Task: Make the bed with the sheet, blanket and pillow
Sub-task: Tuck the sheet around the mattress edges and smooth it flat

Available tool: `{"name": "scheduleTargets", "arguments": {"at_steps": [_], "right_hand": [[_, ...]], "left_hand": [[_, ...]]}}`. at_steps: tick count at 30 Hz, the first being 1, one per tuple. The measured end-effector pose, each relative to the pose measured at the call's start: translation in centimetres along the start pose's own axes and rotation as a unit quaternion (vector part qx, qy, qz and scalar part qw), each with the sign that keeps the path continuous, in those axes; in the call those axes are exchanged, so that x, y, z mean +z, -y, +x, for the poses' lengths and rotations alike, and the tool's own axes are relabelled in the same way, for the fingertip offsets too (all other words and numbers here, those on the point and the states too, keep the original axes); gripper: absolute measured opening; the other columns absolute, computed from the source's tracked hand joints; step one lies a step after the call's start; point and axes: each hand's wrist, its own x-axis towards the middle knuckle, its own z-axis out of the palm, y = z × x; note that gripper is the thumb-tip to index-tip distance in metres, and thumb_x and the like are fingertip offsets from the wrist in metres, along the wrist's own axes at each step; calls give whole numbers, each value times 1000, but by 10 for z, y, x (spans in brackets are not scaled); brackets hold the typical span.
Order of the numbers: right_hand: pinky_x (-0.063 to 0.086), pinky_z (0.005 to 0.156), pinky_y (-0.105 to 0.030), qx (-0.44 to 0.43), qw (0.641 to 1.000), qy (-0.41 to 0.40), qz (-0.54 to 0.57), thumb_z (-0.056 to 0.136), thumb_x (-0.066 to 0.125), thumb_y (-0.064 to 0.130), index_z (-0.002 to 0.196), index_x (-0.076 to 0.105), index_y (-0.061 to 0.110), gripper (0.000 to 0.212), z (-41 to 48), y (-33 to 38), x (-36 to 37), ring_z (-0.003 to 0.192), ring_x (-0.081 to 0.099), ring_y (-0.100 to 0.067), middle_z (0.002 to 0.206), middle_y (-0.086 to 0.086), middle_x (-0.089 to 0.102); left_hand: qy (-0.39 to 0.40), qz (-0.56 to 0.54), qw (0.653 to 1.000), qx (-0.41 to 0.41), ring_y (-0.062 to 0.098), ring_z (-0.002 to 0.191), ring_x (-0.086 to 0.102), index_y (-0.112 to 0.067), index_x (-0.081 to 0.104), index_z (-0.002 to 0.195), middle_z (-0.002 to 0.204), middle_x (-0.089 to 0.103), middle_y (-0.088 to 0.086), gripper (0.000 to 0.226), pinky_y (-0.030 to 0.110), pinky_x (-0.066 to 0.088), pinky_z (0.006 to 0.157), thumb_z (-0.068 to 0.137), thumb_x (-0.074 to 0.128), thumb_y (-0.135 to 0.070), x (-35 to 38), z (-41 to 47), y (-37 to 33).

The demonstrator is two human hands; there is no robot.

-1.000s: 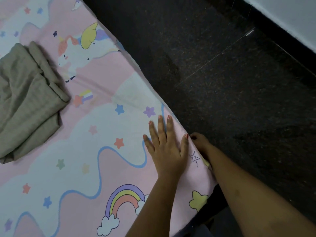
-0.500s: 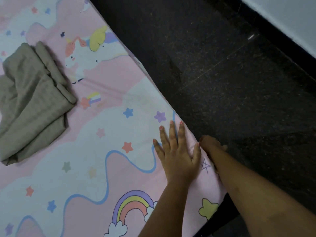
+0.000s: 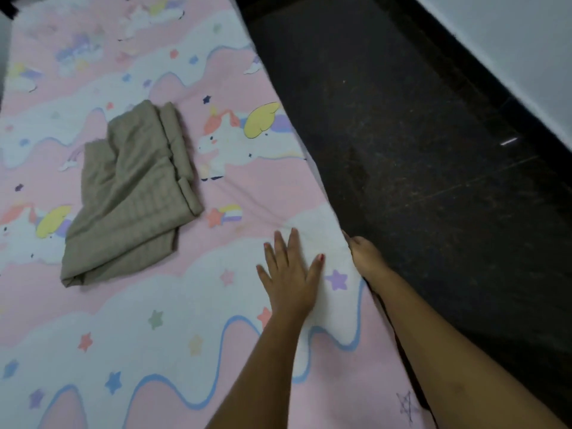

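Two hands work the right edge of the bed. Left hand [image 3: 289, 274] lies flat, fingers straight, pressing the sheet [image 3: 173, 329]; right hand [image 3: 363, 255] is at the mattress side, fingers hidden, cannot tell if it grips. Risk: a hard downward tuck could drag the sheet sideways and wrinkle it if the flat palm slips. Sheet is pink and white with unicorns, stars, rainbow, spread mostly smooth over the bed. Folded tan blanket [image 3: 133, 193] sits on it, well apart from both hands. No pillow visible.

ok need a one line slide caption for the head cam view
Left hand flat on the unicorn sheet, right hand at its floor-side edge, folded beige blanket lying beyond.
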Motion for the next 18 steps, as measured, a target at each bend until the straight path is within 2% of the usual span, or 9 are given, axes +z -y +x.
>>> {"name": "scheduleTargets", "arguments": {"at_steps": [3,5,6,8,11,14,18], "right_hand": [[46,79,-39,-77,996,39,-35,99,44,24,88,61,2,29,16,-4,-3,95,61,-33,97,-20,64],[39,68,-33,-113,990,40,-70,98,43,15,68,50,11,30,21,-7,-4,85,58,-26,90,-19,62],[36,66,-31,-130,986,34,-102,98,43,15,65,44,15,33,22,-7,-6,84,57,-25,91,-19,62],[39,68,-31,-149,965,49,-211,99,39,22,71,44,16,29,26,-2,-14,88,59,-29,98,-18,63],[42,75,-33,-133,919,53,-367,99,31,27,102,55,11,29,39,4,-24,100,59,-33,114,-15,61],[44,82,-35,-106,901,86,-412,98,29,29,115,55,14,34,43,17,-23,107,57,-32,122,-13,58],[45,79,-33,-81,881,124,-449,96,38,32,113,59,16,31,54,37,-34,103,59,-30,118,-11,60]], "left_hand": [[-19,40,999,-19,19,145,-15,-42,-12,146,157,-15,-8,86,51,-8,113,70,-10,-82,9,11,-5],[-25,49,998,-41,16,144,-16,-44,-13,145,157,-15,-11,85,50,-9,113,68,-8,-82,16,8,-6],[-24,45,997,-52,14,144,-17,-46,-14,144,157,-16,-12,81,49,-10,113,70,-4,-79,16,8,-7],[-19,32,997,-68,11,143,-20,-48,-15,142,156,-18,-14,77,47,-12,112,72,-2,-76,13,10,-12],[-12,14,995,-99,9,142,-21,-49,-18,140,155,-19,-17,77,48,-12,112,70,0,-77,14,10,-18],[4,4,994,-111,8,142,-21,-50,-24,135,154,-22,-17,76,48,-13,112,68,1,-79,13,14,-18],[13,-5,994,-113,7,140,-25,-52,-27,131,148,-30,-22,73,47,-15,111,69,1,-79,14,15,-16]]}}
